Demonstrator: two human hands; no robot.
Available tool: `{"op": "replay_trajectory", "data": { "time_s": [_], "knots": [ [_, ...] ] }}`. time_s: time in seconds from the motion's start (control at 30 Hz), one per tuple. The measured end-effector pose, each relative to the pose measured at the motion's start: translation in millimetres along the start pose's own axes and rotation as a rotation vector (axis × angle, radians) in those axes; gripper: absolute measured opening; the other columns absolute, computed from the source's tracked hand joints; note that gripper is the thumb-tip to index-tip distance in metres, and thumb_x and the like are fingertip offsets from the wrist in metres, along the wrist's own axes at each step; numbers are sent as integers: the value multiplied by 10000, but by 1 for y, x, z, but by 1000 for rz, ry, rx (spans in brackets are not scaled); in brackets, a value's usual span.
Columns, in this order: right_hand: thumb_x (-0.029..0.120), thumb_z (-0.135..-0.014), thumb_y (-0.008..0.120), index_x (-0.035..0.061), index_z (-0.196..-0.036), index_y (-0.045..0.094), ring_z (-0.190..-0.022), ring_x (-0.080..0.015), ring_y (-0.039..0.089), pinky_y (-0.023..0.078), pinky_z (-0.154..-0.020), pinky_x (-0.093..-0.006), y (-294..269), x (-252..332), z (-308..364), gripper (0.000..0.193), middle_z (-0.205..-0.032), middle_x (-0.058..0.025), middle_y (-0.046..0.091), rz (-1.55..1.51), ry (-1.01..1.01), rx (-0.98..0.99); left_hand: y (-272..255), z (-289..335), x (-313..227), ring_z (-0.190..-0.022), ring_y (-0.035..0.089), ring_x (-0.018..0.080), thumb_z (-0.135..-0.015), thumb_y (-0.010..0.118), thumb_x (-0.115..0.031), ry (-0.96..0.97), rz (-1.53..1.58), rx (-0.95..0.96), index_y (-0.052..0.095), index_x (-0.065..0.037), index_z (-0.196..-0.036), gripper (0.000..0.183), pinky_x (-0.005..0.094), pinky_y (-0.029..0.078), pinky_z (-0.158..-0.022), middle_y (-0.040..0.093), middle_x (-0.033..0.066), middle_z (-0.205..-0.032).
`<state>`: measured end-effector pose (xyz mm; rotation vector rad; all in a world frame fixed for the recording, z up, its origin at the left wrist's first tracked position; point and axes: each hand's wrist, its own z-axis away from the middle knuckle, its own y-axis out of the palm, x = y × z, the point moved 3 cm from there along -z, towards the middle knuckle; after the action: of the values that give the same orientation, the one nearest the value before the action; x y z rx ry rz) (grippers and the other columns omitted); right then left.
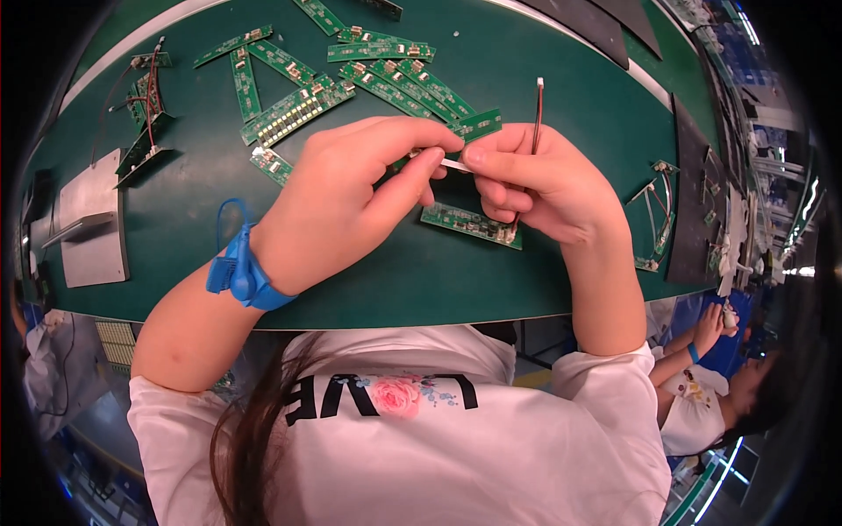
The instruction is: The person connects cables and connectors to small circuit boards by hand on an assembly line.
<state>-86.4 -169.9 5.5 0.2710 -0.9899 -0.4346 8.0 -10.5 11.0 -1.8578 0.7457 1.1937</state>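
My left hand point(364, 171) is closed, thumb and index finger pinched at one end of a thin whitish strip point(454, 165). The other end of this strip meets the thumb of my right hand point(545, 180), whose fingers are curled. A dark red and black wire cable point(538, 114) runs through my right hand, its white plug sticking up above. Below the hand the cable reaches a green circuit board point(469, 223) with small parts on it. Another green board point(480, 125) shows just beyond my fingertips; whether I touch it is unclear. A blue wrist strap point(246, 267) is around my left wrist.
Several narrow circuit boards point(381, 51) lie scattered and overlapping on the green tabletop point(351, 285). Wired boards point(145, 149) and a metal plate point(92, 223) are at the left. More wired boards point(658, 215) lie by a dark mat at the right, where another person point(702, 377) sits.
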Motion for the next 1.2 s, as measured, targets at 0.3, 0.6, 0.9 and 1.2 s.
{"op": "replay_trajectory", "data": {
  "time_s": [0.3, 0.6, 0.9, 1.2],
  "knots": [
    [126, -812, 697, -23, -899, 681, -496, -13, 407, 329, -458, -184, 1, -1, 12, 173, -646, 32, 565, 170, -191, -215, 7, 1, 4, -783, 633, 153, -902, 505, 29, -209, 388, 10, 455, 37, -1205, 307, 237, 498, -723, 619, 124, -968],
    [-26, -785, 675, -42, -869, 649, -680, -44, 480, 338, -577, -157, 9, 1, 29, 90, -788, -22, 561, 770, -643, -405, 12, 1, 19, -974, 637, 215, -918, 492, -19, -360, 641, 63, 458, 42, -1165, 257, 292, 475, -881, 635, 161, -1045],
    [-45, -771, 648, -33, -831, 627, -1057, -206, 462, 365, -839, -293, 7, -11, 18, 64, -932, -89, 553, 961, -895, -395, 11, 3, 24, -991, 640, 246, -899, 524, -30, -558, 866, 48, 509, 13, -1148, 254, 330, 498, -894, 638, 143, -1045],
    [-54, -774, 645, -37, -833, 623, -1059, -208, 474, 379, -833, -300, 19, -15, 23, 65, -936, -95, 559, 761, -820, -398, 15, 4, 23, -993, 637, 232, -890, 528, -23, -532, 868, 29, 512, 17, -1151, 264, 333, 494, -912, 642, 127, -1037]
  ]
}}
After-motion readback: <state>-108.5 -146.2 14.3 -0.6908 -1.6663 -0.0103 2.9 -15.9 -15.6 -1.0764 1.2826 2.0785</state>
